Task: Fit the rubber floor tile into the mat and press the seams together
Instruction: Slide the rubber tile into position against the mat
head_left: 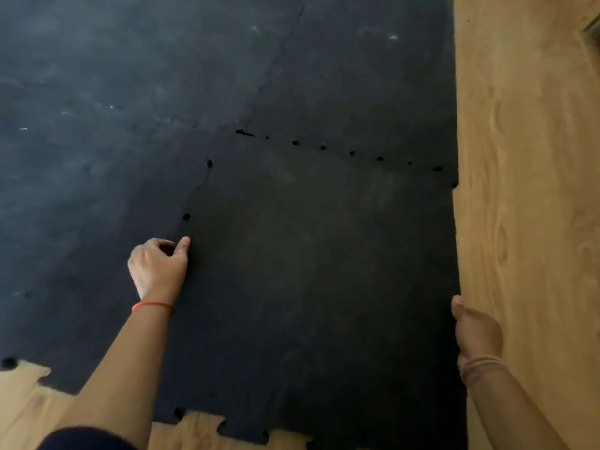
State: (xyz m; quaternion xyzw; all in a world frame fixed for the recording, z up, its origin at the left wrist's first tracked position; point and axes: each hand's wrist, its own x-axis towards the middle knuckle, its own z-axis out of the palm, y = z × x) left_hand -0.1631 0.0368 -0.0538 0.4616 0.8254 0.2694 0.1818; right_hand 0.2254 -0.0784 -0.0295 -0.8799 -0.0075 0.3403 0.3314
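Observation:
A black rubber floor tile (311,271) with jigsaw edges lies flat in the near right corner of the black mat (130,92). Small dark gaps dot its far seam (350,153) and its left seam (186,216). My left hand (159,266) rests on the left seam, fingers curled under and thumb pointing along the joint. My right hand (475,332) grips the tile's right edge where it meets the wood floor, thumb on top and fingers hidden under the edge.
Light wood floor (526,190) runs along the right side and shows at the near edge (26,401), where the mat's puzzle tabs stick out. A dark sleeve or knee (84,440) sits at the bottom left.

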